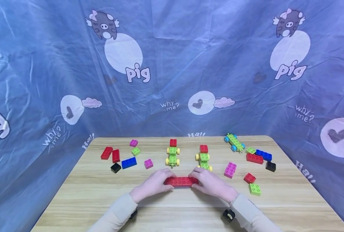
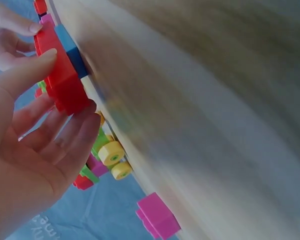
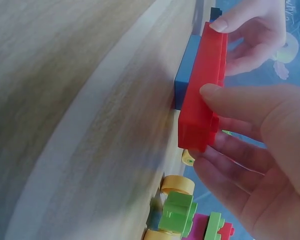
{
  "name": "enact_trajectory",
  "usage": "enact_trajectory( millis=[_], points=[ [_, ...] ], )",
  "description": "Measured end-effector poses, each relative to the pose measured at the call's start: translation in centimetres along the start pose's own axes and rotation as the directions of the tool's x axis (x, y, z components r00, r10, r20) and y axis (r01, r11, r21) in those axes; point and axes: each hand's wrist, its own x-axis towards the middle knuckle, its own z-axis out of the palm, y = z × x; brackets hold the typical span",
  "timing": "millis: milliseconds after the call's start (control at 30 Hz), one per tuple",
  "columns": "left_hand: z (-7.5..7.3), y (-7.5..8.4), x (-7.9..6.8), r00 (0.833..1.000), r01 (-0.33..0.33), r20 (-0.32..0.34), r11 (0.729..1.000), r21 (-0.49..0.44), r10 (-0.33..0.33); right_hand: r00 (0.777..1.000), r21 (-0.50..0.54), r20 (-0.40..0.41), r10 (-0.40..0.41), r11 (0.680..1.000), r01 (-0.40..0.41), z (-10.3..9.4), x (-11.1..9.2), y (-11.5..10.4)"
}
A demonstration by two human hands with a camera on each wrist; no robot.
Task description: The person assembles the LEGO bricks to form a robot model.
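Two red bricks (image 1: 176,182) lie end to end in a row in front of me. Beneath them is a blue brick (image 3: 186,72), shorter than the red row, so the red ends overhang it. My left hand (image 1: 154,184) grips the row's left end, its thumb on the near side and fingers on the far side. The right end is held the same way by my right hand (image 1: 213,185). Just beyond the hands stand two green wheeled pieces with yellow wheels, the left car (image 1: 172,158) and the right car (image 1: 204,158), each with a red brick at its far end.
Left on the wooden table (image 1: 82,196) lie red bricks, a blue brick (image 1: 129,162), a black brick (image 1: 116,167) and small pink and green ones. At right are a blue-wheeled green base (image 1: 234,142), a pink brick (image 1: 230,170) and several others. Blue printed cloth (image 1: 172,64) hangs behind.
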Motion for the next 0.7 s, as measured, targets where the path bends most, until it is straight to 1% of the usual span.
enact_trajectory(
  millis=[267,467,700],
  points=[
    [-0.5,-0.7,-0.8,1.0,0.025,0.008,0.999,-0.02,-0.025,1.0,0.022,0.001,0.007,1.0,-0.007,0.0,-0.1,0.1],
    [-0.9,-1.0,-1.0,1.0,0.022,0.017,1.0,-0.018,-0.022,1.0,0.024,0.0,0.007,1.0,-0.007,0.0,-0.1,0.1],
    [-1.0,-1.0,-1.0,1.0,0.016,0.002,1.0,0.002,-0.016,1.0,0.03,-0.009,0.0,1.0,0.0,0.1,0.0,0.1]
  ],
)
